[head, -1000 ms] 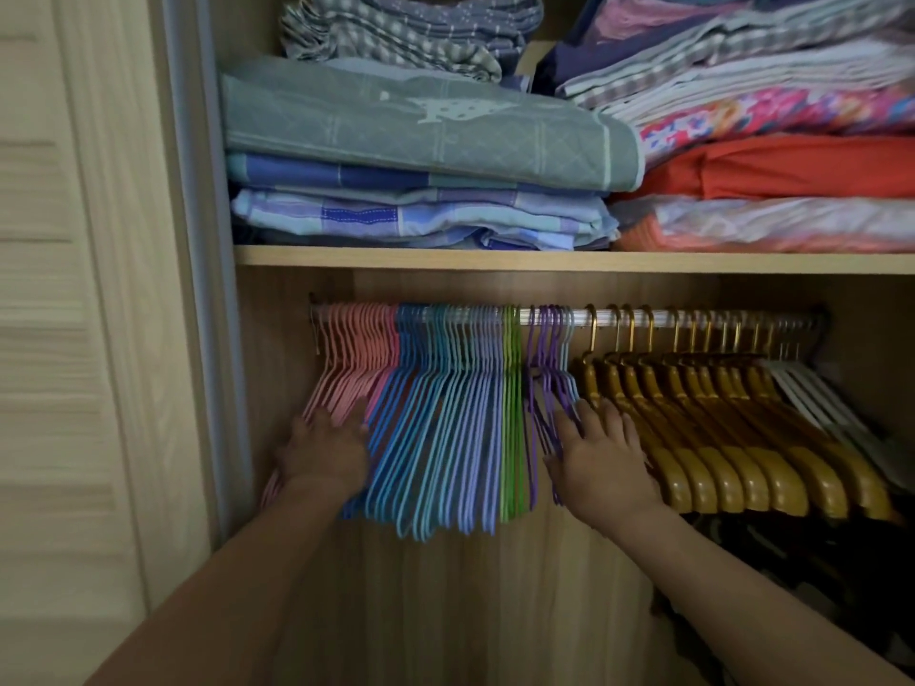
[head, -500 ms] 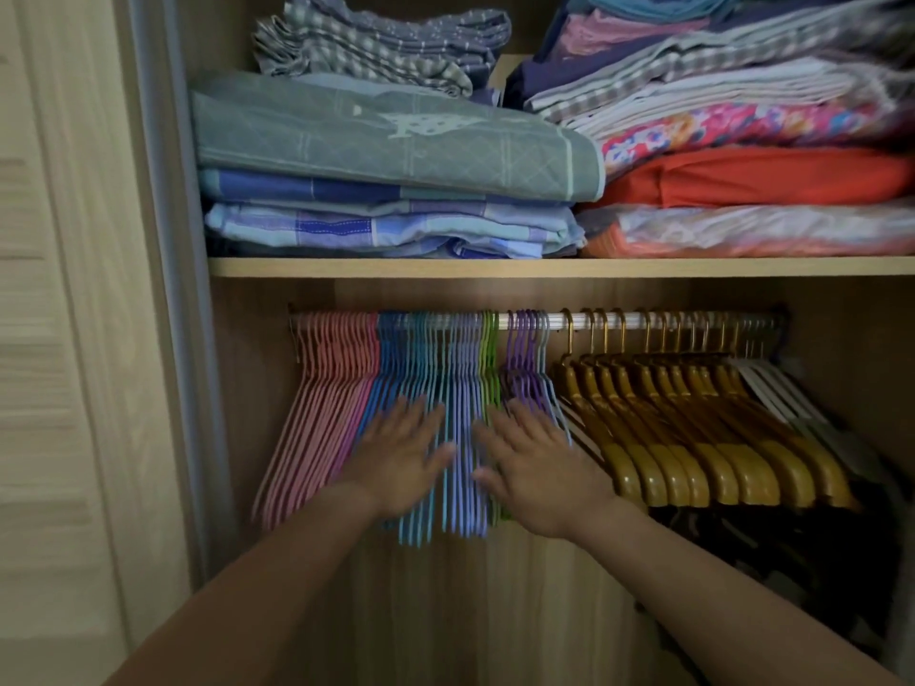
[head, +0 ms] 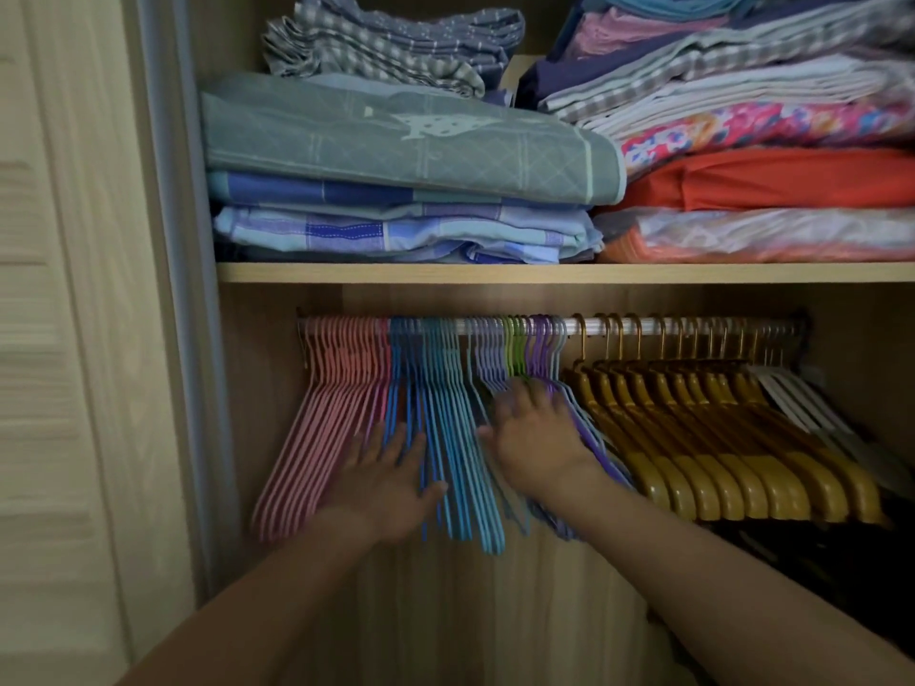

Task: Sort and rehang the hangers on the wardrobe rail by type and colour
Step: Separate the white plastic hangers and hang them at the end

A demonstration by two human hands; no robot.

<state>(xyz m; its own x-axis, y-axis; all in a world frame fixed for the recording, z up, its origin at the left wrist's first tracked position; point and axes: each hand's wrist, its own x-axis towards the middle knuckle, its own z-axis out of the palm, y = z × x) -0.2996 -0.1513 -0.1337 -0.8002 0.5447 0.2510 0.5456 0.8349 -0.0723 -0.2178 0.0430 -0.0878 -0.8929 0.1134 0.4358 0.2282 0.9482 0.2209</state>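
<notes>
Pink thin wire hangers hang bunched at the far left of the pale metal wardrobe rail, just outside the little-finger side of the left hand. That hand lies flat, fingers straight and spread, pressing on the blue thin wire hangers, its fingertips pointing up toward the rail; I judge it is steadying the blue group so it keeps together.

A narrow gap shows between the blue group and the pale lilac hangers (the only loose room in the coloured run), and it sits between the two thumbs. The right hand reaches into the lilac, green and purple wire hangers. Its fingers are blurred; they seem to lie extended over the wires rather than curl round any, though I cannot tell for sure.

Beyond the right hand's outer edge hang the mustard-yellow wooden hangers with brass hooks, packed close, and past them a few white plastic hangers against the wardrobe's end. Sorting by type and colour looks nearly complete; what remains is probably closing the gap.

Room to slide is small: the rail is full from bracket to bracket, and the wooden shelf with folded bedding sits low above the hooks, so lifting a hanger off leaves little clearance.
</notes>
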